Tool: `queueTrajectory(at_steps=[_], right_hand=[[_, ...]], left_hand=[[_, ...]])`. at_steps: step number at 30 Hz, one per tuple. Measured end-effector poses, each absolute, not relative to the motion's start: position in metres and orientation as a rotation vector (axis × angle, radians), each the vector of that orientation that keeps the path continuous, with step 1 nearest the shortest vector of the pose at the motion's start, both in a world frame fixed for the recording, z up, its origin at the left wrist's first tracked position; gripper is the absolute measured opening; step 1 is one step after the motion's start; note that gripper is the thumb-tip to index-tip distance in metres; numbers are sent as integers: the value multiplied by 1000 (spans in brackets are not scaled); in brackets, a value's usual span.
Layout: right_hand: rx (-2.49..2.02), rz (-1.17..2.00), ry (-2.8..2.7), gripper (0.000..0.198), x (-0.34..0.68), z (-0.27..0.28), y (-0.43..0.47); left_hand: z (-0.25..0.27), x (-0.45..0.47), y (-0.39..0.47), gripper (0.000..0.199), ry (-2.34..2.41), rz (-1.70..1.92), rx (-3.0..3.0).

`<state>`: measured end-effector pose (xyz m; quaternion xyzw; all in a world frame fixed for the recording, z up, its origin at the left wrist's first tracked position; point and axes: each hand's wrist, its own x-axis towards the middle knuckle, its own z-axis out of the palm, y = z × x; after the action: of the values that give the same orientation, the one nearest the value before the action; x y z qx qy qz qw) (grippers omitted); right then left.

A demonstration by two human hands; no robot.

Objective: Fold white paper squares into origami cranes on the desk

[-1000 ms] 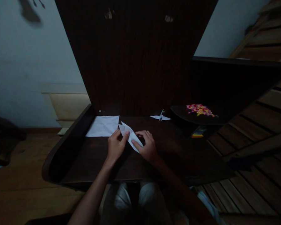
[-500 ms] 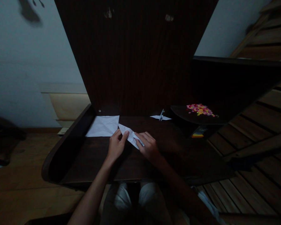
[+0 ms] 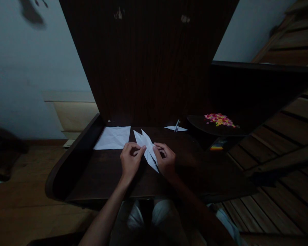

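A folded piece of white paper (image 3: 149,150), long and pointed, is held just above the dark desk between both hands. Two narrow points stick up at its far end, and its near end tapers toward me. My left hand (image 3: 131,157) pinches its left edge between thumb and fingers. On the right edge, my right hand (image 3: 165,159) pinches it the same way, thumb on top. Behind my left hand lies a creased square sheet of white paper (image 3: 113,137). A finished white paper crane (image 3: 176,127) with spread wings sits by the desk's back panel.
The dark wooden desk (image 3: 97,181) has a raised curved side (image 3: 66,164) on the left. At the right, a rounded shelf (image 3: 197,123) carries a heap of small pink, red and yellow pieces (image 3: 220,120). Below it is a small rainbow-coloured item (image 3: 216,148). Wooden slats stand farther right.
The folded paper has turned steeper and spread wider, now showing two separate points at the far end. My right hand has shifted slightly right, its thumb now on the paper's right edge.
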<state>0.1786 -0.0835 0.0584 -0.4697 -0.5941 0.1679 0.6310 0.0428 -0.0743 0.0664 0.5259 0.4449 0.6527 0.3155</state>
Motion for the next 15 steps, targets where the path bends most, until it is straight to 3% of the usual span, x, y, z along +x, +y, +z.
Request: queueTrajectory(at_steps=[8, 15], right_hand=[[-1026, 521, -1245, 17, 180, 53, -83], [-975, 703, -1062, 16, 180, 54, -77]], left_hand=[[60, 48, -72, 33, 1051, 1537, 1336], [64, 46, -73, 24, 1006, 1528, 1229]])
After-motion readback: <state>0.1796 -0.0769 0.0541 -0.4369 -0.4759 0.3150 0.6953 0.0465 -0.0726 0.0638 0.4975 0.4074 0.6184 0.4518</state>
